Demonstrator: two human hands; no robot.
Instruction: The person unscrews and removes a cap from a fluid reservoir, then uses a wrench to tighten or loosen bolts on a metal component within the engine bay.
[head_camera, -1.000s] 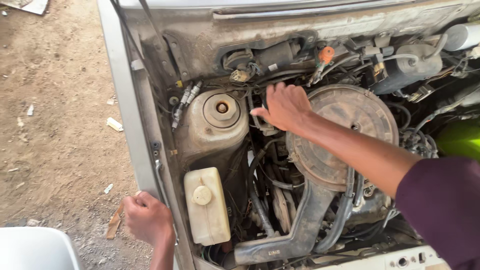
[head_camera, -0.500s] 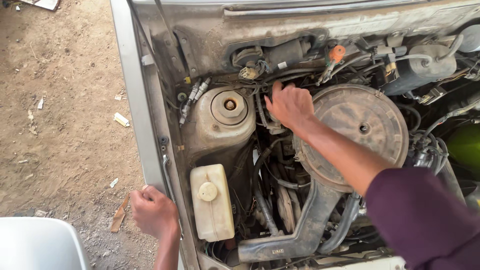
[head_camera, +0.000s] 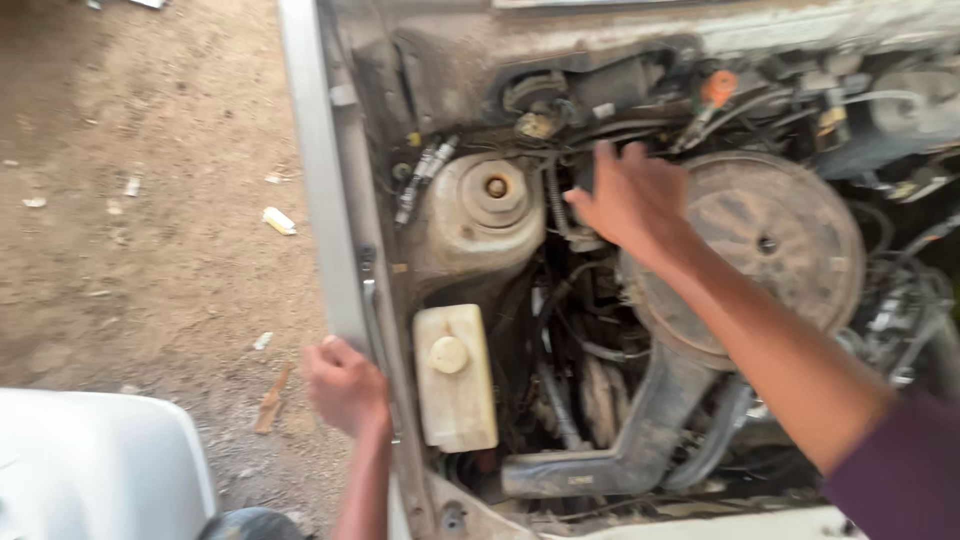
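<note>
I look down into an open car engine bay. My right hand reaches in with fingers spread, resting on hoses and cables just left of the round dusty air cleaner cover. It holds nothing I can see. My left hand is curled around the edge of the grey fender. A cream plastic fluid tank with a round cap sits right of that hand. The strut tower dome lies between the tank and my right hand.
A black intake duct runs along the bay's lower part. An orange-capped part sits at the firewall. Dirt ground with small litter lies to the left. A white rounded object is at the lower left.
The view has shifted so the bay sits further right. My right hand stays by the hoses left of the air cleaner. My left hand keeps its hold on the fender edge.
</note>
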